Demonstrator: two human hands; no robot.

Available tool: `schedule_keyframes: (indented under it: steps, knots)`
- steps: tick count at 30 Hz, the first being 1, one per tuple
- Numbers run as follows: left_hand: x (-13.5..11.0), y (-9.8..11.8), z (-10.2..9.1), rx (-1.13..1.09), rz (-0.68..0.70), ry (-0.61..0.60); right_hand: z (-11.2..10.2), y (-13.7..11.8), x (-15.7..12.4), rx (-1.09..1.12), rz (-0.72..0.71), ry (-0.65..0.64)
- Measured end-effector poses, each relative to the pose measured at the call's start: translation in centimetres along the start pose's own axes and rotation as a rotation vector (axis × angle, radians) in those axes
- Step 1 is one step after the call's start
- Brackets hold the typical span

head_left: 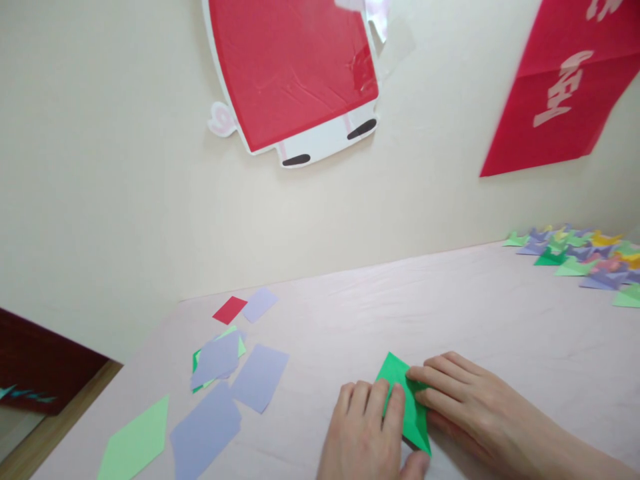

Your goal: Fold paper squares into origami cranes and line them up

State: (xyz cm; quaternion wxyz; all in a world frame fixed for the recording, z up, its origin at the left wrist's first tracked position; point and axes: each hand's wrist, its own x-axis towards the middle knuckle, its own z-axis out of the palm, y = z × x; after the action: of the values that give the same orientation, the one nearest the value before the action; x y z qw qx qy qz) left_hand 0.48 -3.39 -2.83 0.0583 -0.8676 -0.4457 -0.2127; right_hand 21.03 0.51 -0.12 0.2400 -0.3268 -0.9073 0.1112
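Note:
A bright green sheet of folding paper [412,415], partly folded, lies on the pale cloth surface [320,320] at the lower middle. My left hand [364,430] covers its left side, fingers bent over the paper and thumb by the lower corner. From the right, my right hand [467,400] has its fingertips on the paper's right edge; its thumb is tucked out of sight. Both hands grip the sheet between them. The fingers hide much of the folds.
To the left lie lavender sheets [207,430], a light green sheet [137,440], a small red sheet [230,310] and a mixed paper stack [216,359]. Several folded paper pieces [575,267] stand at the far right by the wall [125,167]. A red decoration [295,67] hangs above.

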Motion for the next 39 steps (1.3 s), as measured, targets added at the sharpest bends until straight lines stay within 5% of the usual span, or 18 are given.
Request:
schedule_keyframes:
  steps: [3,7,13,32,39]
  knots:
    - [0.2,0.0,-0.5,-0.009,-0.045,-0.059,0.0,0.3,0.3,0.066,0.053,-0.099]
    - [0.4,-0.5,-0.6,0.006,-0.083,-0.076,0.0,0.6,0.8,0.239,0.301,-0.109]
    - [1.1,-0.6,-0.7,0.003,-0.121,-0.094,0.9,0.2,1.5,0.197,0.492,-0.107]
    - [0.7,-0.1,0.0,0.175,-0.144,-0.087,1.5,0.7,2.5,0.173,0.419,-0.085]
    - [-0.2,0.4,1.9,0.201,-0.156,0.03,1.6,0.7,2.5,0.154,0.357,-0.082]
